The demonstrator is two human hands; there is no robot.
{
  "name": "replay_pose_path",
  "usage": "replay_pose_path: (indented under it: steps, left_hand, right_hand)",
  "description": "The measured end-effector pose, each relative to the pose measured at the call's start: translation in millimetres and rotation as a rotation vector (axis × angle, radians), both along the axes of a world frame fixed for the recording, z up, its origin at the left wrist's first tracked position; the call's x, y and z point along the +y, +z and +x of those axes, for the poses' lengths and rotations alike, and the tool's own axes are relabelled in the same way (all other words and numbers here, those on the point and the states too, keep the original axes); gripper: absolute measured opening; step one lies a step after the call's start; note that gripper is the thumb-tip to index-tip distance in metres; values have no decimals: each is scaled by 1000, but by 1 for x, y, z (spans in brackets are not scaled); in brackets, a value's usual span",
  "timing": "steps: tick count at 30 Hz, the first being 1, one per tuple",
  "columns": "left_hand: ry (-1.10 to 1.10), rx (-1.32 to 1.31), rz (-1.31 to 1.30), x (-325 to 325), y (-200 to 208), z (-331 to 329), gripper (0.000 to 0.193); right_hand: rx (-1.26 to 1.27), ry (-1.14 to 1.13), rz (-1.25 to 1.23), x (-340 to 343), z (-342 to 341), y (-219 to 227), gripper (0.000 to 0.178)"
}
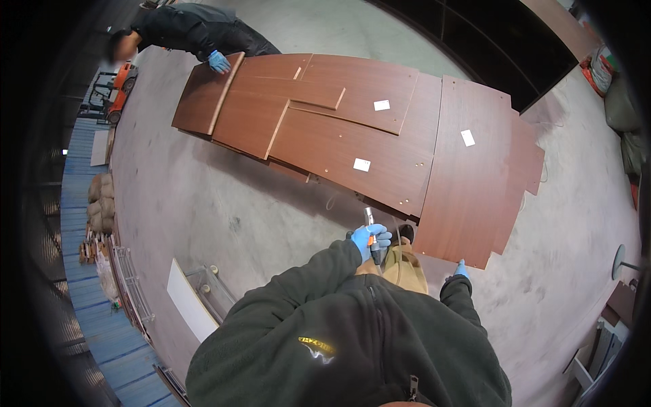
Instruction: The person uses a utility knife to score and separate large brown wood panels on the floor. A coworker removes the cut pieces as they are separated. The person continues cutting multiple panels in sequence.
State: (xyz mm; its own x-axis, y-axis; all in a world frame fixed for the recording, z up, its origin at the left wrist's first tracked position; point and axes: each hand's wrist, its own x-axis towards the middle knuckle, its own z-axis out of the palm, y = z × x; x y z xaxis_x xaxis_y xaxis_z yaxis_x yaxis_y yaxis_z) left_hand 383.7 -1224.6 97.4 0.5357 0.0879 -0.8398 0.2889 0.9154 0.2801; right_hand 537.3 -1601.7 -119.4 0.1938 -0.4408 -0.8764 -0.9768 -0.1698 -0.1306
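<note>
My left hand (369, 241), in a blue glove, is closed around a short tool (369, 217) with a silver cylindrical end and a black and orange body. The tool's exact kind cannot be made out. At the near corner of a reddish-brown wood panel (464, 190), my right hand (462, 270), also blue-gloved, grips the edge, its other fingers partly hidden. More brown panels (339, 146) lie overlapped in a long row to the left, some bearing white labels (361, 165). A co-worker's gloved hand (219, 62) rests on a board (203, 102) at the far left end.
A co-worker (196, 30) bends over the far left end. Large dark glossy panels (488, 41) stand at the back right. On the left are a white board (192, 298) by a wheeled frame, stacked sacks (102, 203) and an orange forklift (119, 95). More sacks (620, 102) lie far right.
</note>
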Motion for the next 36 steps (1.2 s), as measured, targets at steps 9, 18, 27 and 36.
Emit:
replay_pose_path:
  steps: [9, 18, 27, 36]
  left_hand:
    - [-16, 93, 10, 18, -2, 16, 20]
    - [-248, 94, 179, 23, -50, 92, 20]
    - [-258, -64, 252, 44, -124, 248, 10]
    - [-442, 27, 367, 36, -141, 307, 22]
  right_hand:
    - [-128, -414, 120, 29, 22, 36, 95]
    - [-370, -884, 694, 64, 34, 60, 71]
    - [-487, -832, 509, 71, 38, 103, 86]
    - [-576, -747, 276, 80, 43, 112, 83]
